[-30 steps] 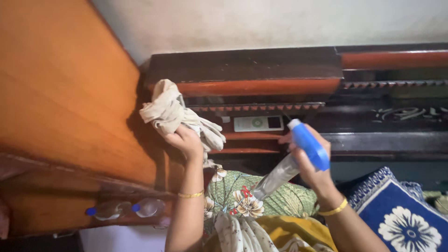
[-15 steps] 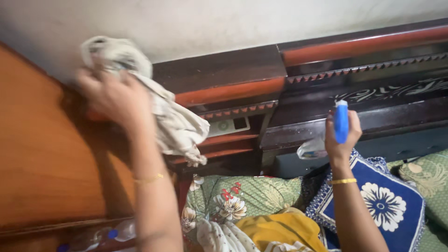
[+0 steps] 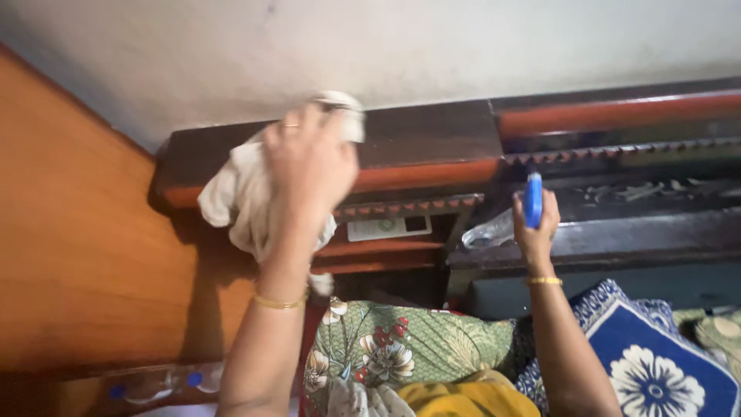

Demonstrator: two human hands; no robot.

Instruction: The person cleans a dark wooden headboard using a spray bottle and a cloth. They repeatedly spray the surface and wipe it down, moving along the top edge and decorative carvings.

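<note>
Hands: left (image 3: 309,166) clamped on beige cloth (image 3: 235,193) atop dark headboard (image 3: 432,139); right (image 3: 534,228) gripping blue-topped spray bottle (image 3: 532,201).

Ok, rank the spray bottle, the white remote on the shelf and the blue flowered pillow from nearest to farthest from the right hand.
1. Spray bottle: held in the right hand.
2. White remote: on the shelf to its left.
3. Blue flowered pillow: below and to its right, on the bed.

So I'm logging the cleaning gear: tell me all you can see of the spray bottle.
The clear plastic spray bottle with a blue trigger head is gripped in the right hand, blue head uppermost, transparent body slanting down and left in front of the dark wooden headboard. Its contents and nozzle cannot be made out.
</note>
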